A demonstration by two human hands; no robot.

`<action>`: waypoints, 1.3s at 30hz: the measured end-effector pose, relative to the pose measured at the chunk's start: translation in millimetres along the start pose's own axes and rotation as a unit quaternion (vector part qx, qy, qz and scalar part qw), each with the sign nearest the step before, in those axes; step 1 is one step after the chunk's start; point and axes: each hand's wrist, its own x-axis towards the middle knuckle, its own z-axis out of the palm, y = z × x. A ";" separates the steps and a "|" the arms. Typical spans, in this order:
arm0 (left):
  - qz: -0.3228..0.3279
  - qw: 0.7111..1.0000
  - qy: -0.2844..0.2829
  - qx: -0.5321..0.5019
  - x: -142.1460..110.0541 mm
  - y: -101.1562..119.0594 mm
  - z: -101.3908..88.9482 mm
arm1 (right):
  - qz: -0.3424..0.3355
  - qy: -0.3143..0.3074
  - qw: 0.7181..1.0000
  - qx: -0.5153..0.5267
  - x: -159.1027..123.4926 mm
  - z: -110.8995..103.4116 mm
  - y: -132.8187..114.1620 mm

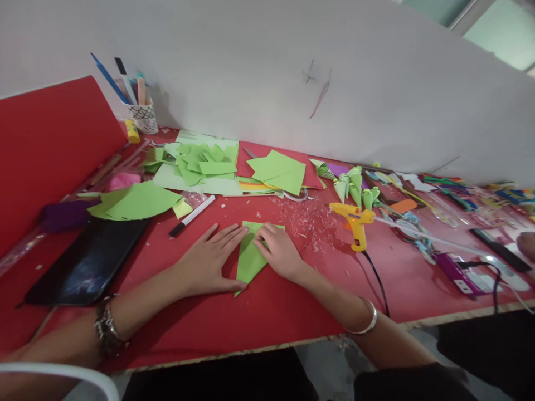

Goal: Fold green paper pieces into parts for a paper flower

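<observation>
A folded green paper triangle [249, 262] lies on the red table [267, 312] in front of me. My left hand [207, 262] rests flat on the table with its fingers stretched out, fingertips and thumb touching the paper's left edge. My right hand [279, 252] presses down on the paper's upper right part, fingers curled and held together.
A yellow glue gun [355, 221] stands to the right, its black cord running to the table edge. Green paper cones [355, 186], cut green sheets [279, 171], a marker [192, 215], a dark tablet [90, 262] and a pen cup [142, 116] surround the work spot. A white wall stands behind.
</observation>
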 end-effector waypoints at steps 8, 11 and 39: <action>0.007 1.000 0.005 -0.008 -0.3 -0.9 0.6 | -0.001 0.001 1.000 -0.015 -0.1 0.1 0.4; 0.005 1.000 0.004 -0.009 0.4 -0.9 -0.1 | 0.002 0.001 1.000 -0.018 0.1 -0.1 0.0; -0.001 1.000 -0.001 -0.006 -8.7 1.0 -2.7 | 0.011 -0.014 0.999 -0.045 1.9 -0.7 -2.7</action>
